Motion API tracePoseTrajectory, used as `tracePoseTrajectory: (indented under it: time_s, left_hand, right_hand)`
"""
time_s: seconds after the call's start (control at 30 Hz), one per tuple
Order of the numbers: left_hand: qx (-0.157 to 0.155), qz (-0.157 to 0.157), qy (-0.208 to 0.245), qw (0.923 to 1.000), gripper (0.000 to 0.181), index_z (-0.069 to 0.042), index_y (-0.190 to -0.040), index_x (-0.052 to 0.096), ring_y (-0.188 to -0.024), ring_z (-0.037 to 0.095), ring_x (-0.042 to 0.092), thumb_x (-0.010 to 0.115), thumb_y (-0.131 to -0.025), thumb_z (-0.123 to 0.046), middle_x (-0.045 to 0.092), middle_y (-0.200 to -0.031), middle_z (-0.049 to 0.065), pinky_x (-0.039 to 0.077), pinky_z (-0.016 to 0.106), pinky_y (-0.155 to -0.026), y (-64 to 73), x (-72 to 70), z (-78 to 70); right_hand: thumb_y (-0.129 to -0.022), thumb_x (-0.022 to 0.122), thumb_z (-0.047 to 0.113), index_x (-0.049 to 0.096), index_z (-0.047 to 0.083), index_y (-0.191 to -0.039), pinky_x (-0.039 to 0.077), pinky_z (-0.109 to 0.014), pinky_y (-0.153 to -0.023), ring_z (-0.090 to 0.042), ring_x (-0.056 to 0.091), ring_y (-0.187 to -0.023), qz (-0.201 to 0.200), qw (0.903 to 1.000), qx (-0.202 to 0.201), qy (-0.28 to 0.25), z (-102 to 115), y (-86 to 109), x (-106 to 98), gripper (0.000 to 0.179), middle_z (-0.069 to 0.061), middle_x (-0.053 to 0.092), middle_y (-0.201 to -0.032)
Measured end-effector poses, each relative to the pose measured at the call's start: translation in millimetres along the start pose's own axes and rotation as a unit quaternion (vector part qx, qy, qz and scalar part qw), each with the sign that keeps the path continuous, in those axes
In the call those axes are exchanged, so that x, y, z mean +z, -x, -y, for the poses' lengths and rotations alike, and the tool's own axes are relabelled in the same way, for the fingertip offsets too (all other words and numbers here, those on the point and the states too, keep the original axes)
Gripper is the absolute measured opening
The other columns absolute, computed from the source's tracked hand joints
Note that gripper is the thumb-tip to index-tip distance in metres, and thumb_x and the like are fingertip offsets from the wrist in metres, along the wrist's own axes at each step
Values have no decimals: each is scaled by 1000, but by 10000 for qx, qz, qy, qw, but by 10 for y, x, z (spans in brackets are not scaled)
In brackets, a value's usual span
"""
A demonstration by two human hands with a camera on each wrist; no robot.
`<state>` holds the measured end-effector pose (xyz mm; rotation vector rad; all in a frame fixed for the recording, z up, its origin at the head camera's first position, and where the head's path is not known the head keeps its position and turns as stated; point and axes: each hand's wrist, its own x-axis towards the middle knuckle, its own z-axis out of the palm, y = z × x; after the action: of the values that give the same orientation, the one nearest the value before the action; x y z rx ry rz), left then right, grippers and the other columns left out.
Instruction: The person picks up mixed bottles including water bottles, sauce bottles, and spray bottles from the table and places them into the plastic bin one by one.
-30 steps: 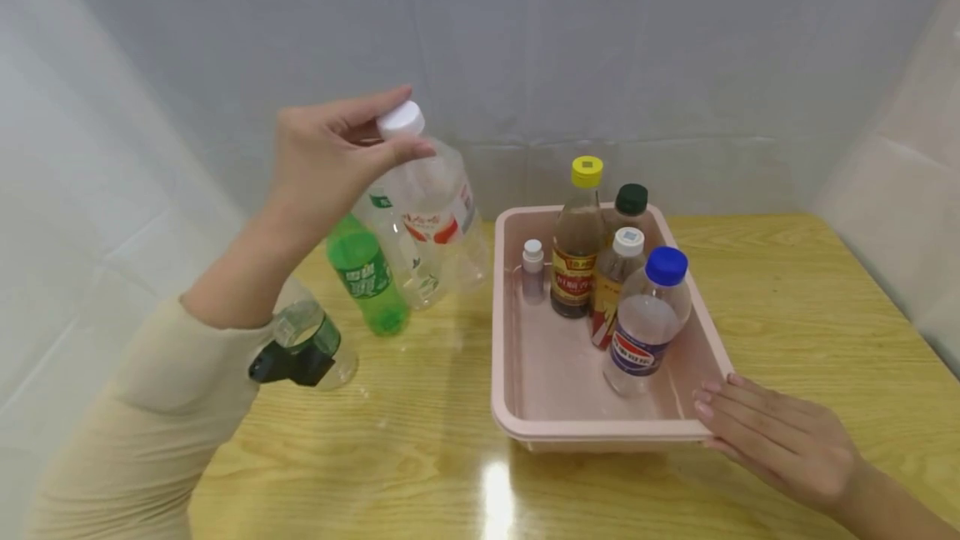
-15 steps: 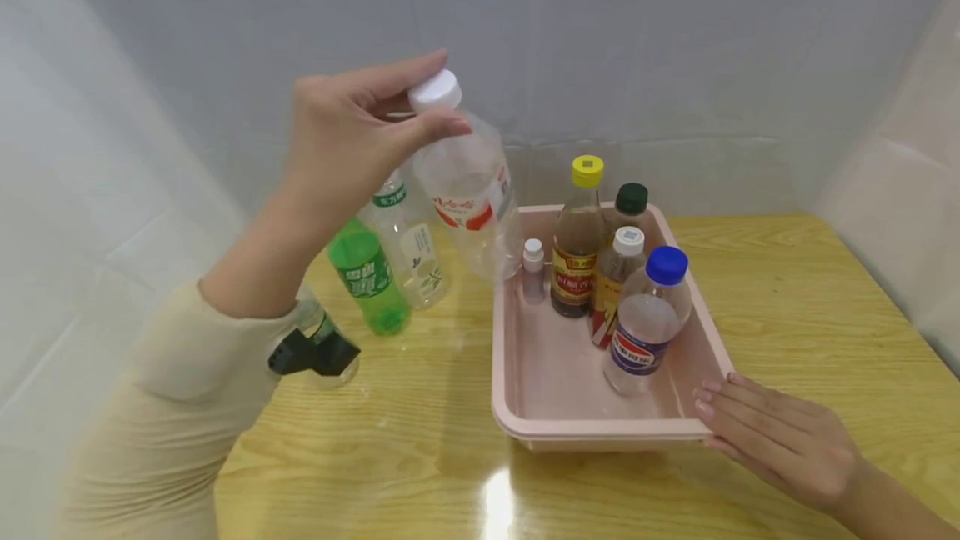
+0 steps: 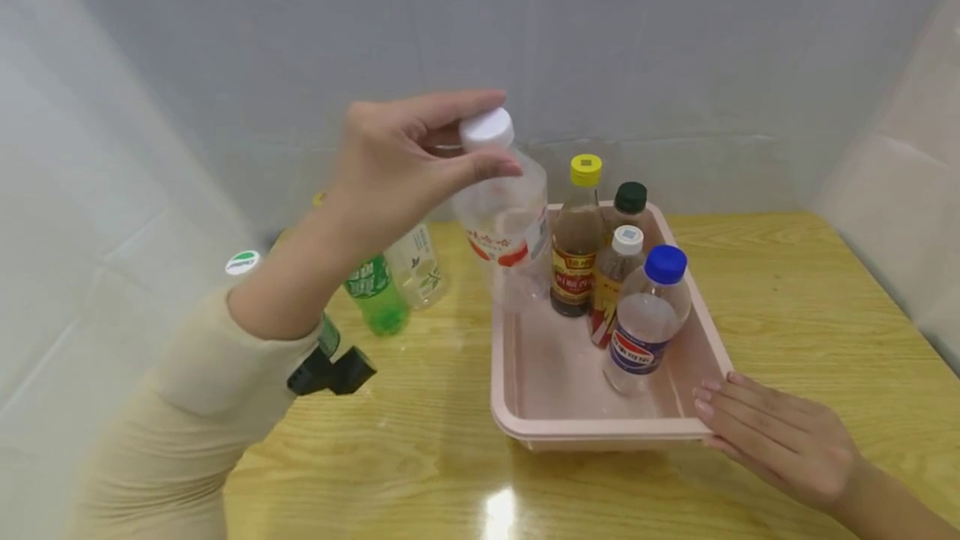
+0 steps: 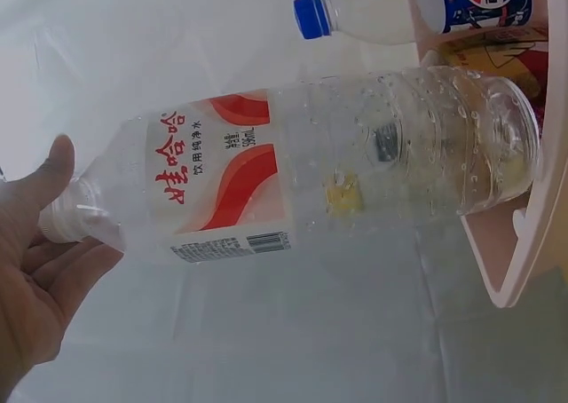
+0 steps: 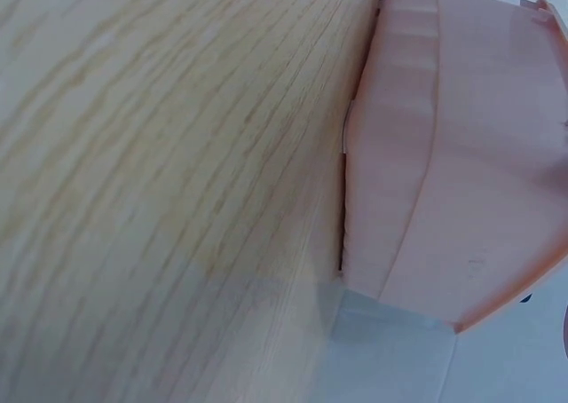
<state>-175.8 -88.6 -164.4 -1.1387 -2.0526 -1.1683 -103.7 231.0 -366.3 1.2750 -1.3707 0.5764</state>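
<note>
My left hand [image 3: 408, 161] pinches the white cap and neck of a large clear plastic water bottle [image 3: 510, 232] with a red-and-white label. It hangs upright, its lower part overlapping the far left corner of the pink plastic tub [image 3: 555, 386]. In the left wrist view, the bottle's base is right at the tub's rim. My right hand [image 3: 787, 440] rests with straight fingers on the tub's near right corner. Inside the tub stand a yellow-capped brown bottle [image 3: 576, 269], a green-capped bottle [image 3: 631, 197], a white-capped bottle [image 3: 609, 298] and a blue-capped clear bottle [image 3: 637, 344].
Left of the tub, a green soda bottle [image 3: 381, 307] and a clear bottle [image 3: 422, 269] stand on the wooden table [image 3: 420, 448]. Behind my left forearm shows another bottle's white-and-green cap [image 3: 243, 262]. A pale sheet [image 3: 675, 48] hangs at the back.
My left hand has carried the clear water bottle rightward, up and then down, from beside the tub to its far left corner. It now hides the small white-capped bottle. My right hand has stayed still.
</note>
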Motion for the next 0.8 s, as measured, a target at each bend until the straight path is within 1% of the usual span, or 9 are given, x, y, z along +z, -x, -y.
tracePoseTrajectory:
  time_s: [0.1,0.17,0.27,0.33,0.43,0.57,0.67,0.73,0.8]
  left_hand:
    - [28,60,64,10000,44,7,-109,66,-85,10,71,81,-70,-5,70,-103,16,57,22,-73,-10,40,-22]
    - [-52,80,114,9999,43,6,-109,67,-85,9,70,81,-70,-5,71,-102,15,57,23,-73,-13,64,-38]
    - [-268,119,281,9992,42,4,-108,68,-84,9,70,82,-69,-6,71,-103,13,58,23,-74,-12,102,-65]
    - [-466,212,445,9977,41,4,-107,68,-84,8,70,81,-70,-6,71,-102,12,57,24,-74,-9,131,-83]
    - [-599,441,614,9953,39,4,-105,68,-83,8,70,81,-71,-7,71,-100,11,58,24,-74,-8,185,-108]
    - [-606,790,528,9936,37,2,-102,68,-80,6,69,83,-71,-10,71,-95,8,57,22,-72,-11,264,-127]
    - [-747,1010,469,9910,39,0,-102,67,-79,5,68,84,-70,-13,70,-95,5,56,21,-72,1,324,-140]
    - [-885,1146,568,9878,40,0,-103,67,-80,6,68,84,-69,-12,70,-95,5,56,21,-72,15,365,-150]
    - [-945,1246,641,9856,40,0,-103,67,-79,6,68,85,-69,-12,69,-94,5,56,21,-71,34,404,-162]
  right_hand:
    - [-91,64,13,73,-3,-96,52,-30,-92,-23,69,-95,-25,10000,4,1,5,-49,10,20,-17,72,-93]
    - [-91,63,13,73,-3,-97,51,-29,-93,-23,69,-96,-40,10000,10,3,8,-79,17,20,-17,72,-93]
    - [-92,63,13,73,-3,-97,51,-29,-93,-22,69,-97,-35,10000,20,7,14,-104,20,20,-17,72,-94]
    - [-92,63,13,73,-3,-97,51,-29,-94,-22,68,-98,-23,10000,27,-3,16,-107,18,20,-17,72,-94]
    - [-91,63,14,73,-3,-97,51,-29,-93,-22,69,-97,-30,10000,14,-7,9,-77,16,20,-17,72,-94]
    - [-90,65,14,74,-3,-94,53,-30,-90,-24,70,-93,-72,10000,-20,0,-13,3,15,19,-18,72,-91]
    - [-89,66,13,74,-3,-93,54,-31,-88,-25,70,-90,-85,10000,-35,18,-28,61,15,19,-18,72,-90]
    - [-89,66,13,74,-3,-93,54,-32,-88,-25,70,-90,-77,10000,-35,21,-34,85,14,19,-18,72,-90]
    - [-89,66,13,74,-3,-93,54,-32,-88,-25,70,-91,-68,10000,-30,15,-35,94,12,19,-18,72,-90]
